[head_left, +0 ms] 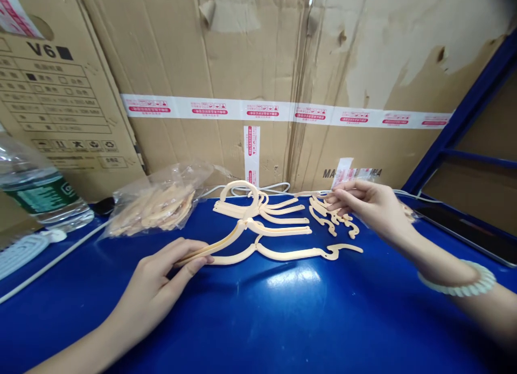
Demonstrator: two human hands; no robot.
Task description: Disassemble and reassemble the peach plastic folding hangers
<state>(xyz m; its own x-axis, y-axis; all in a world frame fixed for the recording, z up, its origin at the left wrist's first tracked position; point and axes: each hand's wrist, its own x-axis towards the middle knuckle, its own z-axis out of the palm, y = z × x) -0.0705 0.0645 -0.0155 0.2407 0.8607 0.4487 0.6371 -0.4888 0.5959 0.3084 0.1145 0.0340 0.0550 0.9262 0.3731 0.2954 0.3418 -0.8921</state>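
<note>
My left hand [163,282] pinches one arm of a cream plastic folding hanger [226,243] between thumb and fingers. This hanger is raised and tilted, its round hook pointing up. Just beneath it lies another hanger [288,254], arms spread, with a small curved piece [343,250] at its right end. More hangers [283,217] lie in a row behind. Over at the right, my right hand [369,201] is above a pile of small curved cream pieces [323,217]. Its fingers are drawn together; whatever may be between the fingertips is too small to make out.
Left of the hangers rests a clear plastic bag [155,207] of cream parts. A water bottle [40,185], a white slotted object [28,253] and a white cable [56,263] occupy the left side. Cardboard [194,147] walls the back. A dark flat device [468,234] lies right.
</note>
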